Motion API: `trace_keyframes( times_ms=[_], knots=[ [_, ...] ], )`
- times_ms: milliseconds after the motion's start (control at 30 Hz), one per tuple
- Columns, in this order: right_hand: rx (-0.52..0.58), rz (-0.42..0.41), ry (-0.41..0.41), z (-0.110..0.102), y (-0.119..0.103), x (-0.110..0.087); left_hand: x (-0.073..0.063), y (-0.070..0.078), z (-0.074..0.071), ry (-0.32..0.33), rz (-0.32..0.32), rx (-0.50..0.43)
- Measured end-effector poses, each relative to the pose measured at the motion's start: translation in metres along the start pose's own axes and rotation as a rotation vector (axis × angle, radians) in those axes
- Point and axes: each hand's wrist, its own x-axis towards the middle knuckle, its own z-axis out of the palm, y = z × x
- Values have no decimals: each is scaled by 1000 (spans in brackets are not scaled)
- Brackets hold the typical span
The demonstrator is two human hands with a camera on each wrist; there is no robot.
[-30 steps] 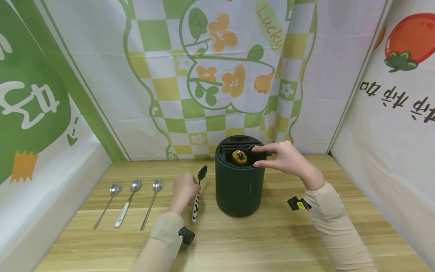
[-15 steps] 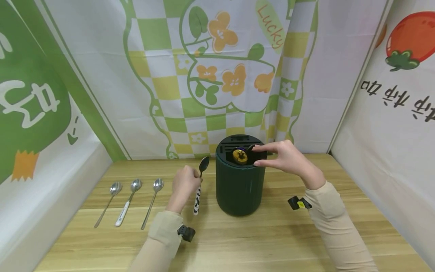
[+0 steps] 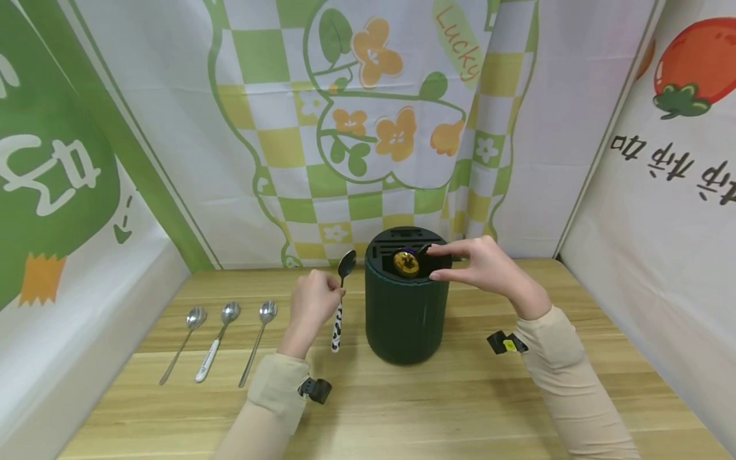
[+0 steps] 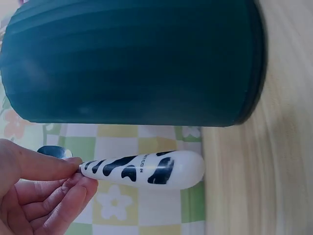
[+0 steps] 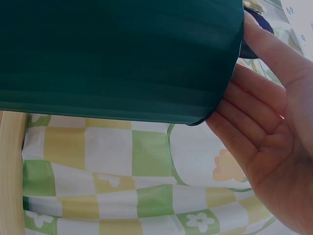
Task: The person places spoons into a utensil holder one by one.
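Left hand [image 3: 312, 303] pinches spoon [image 3: 337, 322] near midlength; right hand [image 3: 480, 265], fingers spread, touches holder [image 3: 405, 322] rim. Best: firm pinch, holder braced.

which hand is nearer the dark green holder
Right. The right hand is at the top of the dark green holder; the left hand is apart from it, to its left.

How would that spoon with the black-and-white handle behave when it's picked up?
The spoon is probably stiff, as it looks straight from end to end. It may swivel, since the left hand pinches it where it is thin. Its thick handle looks smooth, so it could feel a bit slippery.
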Motion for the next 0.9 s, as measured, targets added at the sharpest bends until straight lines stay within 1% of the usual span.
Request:
trace_keyframes(
  times_ms=[233,433,600,767,900],
  knots=[
    [16,1,-4,0,0,0,-1,8,-9,25,28,-23],
    [14,5,-7,0,0,0,-3,15,-16,79,54,-40],
    [14,1,-3,0,0,0,-3,20,-21,102,65,-68],
    [5,-7,4,0,0,0,-2,24,-26,138,89,-90],
    [4,-8,4,0,0,0,-1,28,-30,151,98,-108]
  ],
)
